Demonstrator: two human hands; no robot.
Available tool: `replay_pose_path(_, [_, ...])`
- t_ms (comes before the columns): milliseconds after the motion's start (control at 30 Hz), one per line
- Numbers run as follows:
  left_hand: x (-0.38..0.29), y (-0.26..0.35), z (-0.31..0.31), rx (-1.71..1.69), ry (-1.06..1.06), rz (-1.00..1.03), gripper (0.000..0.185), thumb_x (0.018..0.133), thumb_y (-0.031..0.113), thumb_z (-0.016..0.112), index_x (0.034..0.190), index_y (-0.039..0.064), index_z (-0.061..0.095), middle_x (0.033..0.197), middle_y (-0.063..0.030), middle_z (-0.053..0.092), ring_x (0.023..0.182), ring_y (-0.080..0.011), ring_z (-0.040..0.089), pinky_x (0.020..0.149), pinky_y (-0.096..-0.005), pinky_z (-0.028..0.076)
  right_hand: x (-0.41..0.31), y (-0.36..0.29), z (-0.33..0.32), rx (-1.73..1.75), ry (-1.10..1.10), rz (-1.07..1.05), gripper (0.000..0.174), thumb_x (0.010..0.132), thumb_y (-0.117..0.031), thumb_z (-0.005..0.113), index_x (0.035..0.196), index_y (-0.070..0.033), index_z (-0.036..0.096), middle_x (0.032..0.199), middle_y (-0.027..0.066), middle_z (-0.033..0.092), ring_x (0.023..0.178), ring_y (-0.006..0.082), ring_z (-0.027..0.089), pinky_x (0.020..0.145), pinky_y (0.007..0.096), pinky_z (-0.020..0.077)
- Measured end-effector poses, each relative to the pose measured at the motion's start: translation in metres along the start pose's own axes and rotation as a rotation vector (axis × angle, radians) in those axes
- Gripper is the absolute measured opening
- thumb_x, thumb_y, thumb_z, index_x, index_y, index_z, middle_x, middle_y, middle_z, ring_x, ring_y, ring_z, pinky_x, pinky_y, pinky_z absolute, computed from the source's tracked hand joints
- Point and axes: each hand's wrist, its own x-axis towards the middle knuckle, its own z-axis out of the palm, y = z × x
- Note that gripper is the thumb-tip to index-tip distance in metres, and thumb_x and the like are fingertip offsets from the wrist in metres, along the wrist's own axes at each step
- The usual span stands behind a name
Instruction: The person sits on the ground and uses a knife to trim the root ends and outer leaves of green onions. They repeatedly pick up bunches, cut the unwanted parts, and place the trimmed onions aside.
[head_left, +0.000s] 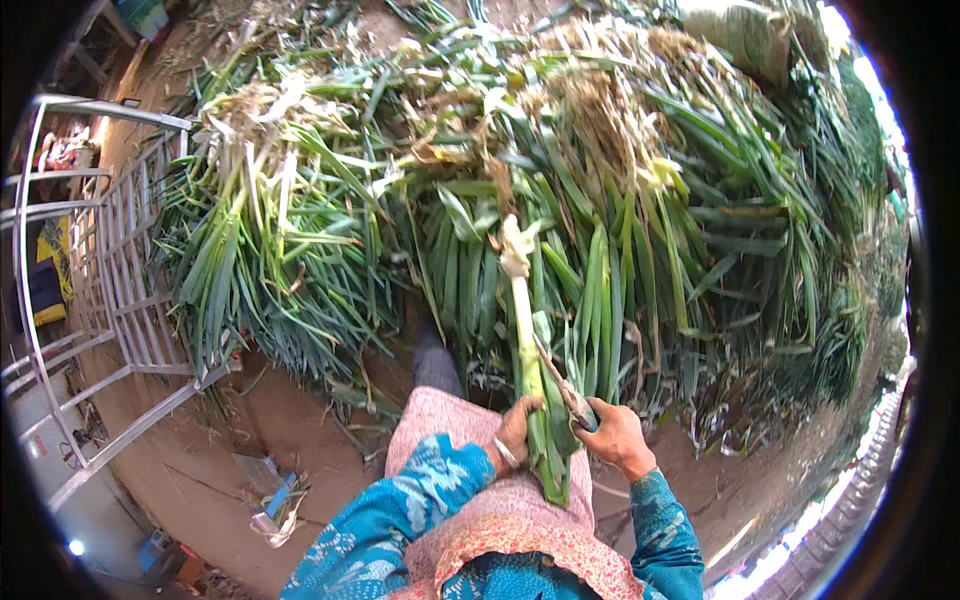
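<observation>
A thick leek-like green onion stalk lies lengthwise above my lap, its roots pointing away from me and its green leaves towards me. Around its lower part, where white turns to green, my left hand is closed. My right hand grips the dark handle of a knife, whose narrow brownish blade slants up against the right side of the stalk. The blade's tip is close to the stalk; whether it cuts into it I cannot tell. Cut-looking leaf ends rest over my pink apron.
A long heap of green onions with roots and dry leaves spreads before me. On the left stands a metal rack. A sack sits at the far right, and scraps lie on the dirt floor.
</observation>
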Motion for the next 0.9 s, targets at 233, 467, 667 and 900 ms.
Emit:
replay_pose_path(233, [-0.015, -0.005, 0.018, 0.285, 0.195, 0.239, 0.027, 0.091, 0.032, 0.062, 0.106, 0.010, 0.058, 0.086, -0.0026, 0.062, 0.074, -0.0158, 0.061, 0.069, -0.0326, 0.052, 0.099, -0.051, 0.000, -0.190, 0.152, -0.034, 0.045, 0.073, -0.045, 0.068, 0.095, -0.006, 0.068, 0.089, 0.0202, 0.070, 0.089, 0.0383, 0.067, 0.080, 0.0470, 0.0523])
replay_pose_path(467, [-0.023, 0.006, 0.019, 0.300, 0.082, 0.280, 0.027, 0.094, 0.028, 0.061, 0.112, 0.008, 0.059, 0.087, -0.0030, 0.064, 0.072, -0.0146, 0.063, 0.066, -0.0296, 0.053, 0.145, -0.079, -0.006, -0.158, 0.123, 0.039, 0.042, 0.074, -0.041, 0.063, 0.097, -0.007, 0.071, 0.094, 0.0192, 0.070, 0.093, 0.0362, 0.067, 0.086, 0.0442, 0.0517])
replay_pose_path(667, [-0.041, 0.000, 0.030, 0.286, 0.122, 0.255, 0.028, 0.095, 0.026, 0.059, 0.116, 0.009, 0.054, 0.090, -0.0039, 0.065, 0.075, -0.0158, 0.064, 0.067, -0.0305, 0.055, 0.067, -0.053, 0.008, -0.054, 0.161, 0.008, 0.038, 0.070, -0.038, 0.068, 0.092, -0.008, 0.068, 0.082, 0.0222, 0.068, 0.083, 0.0407, 0.066, 0.076, 0.0485, 0.0527])
replay_pose_path(900, [-0.058, 0.005, 0.039, 0.305, 0.139, 0.249, 0.034, 0.096, 0.025, 0.059, 0.124, 0.008, 0.049, 0.094, -0.0038, 0.059, 0.083, -0.0147, 0.060, 0.070, -0.0308, 0.054, 0.160, -0.069, 0.009, -0.088, 0.148, 0.164, 0.038, 0.076, -0.039, 0.063, 0.102, -0.012, 0.070, 0.096, 0.0187, 0.070, 0.094, 0.0357, 0.066, 0.086, 0.0436, 0.0518])
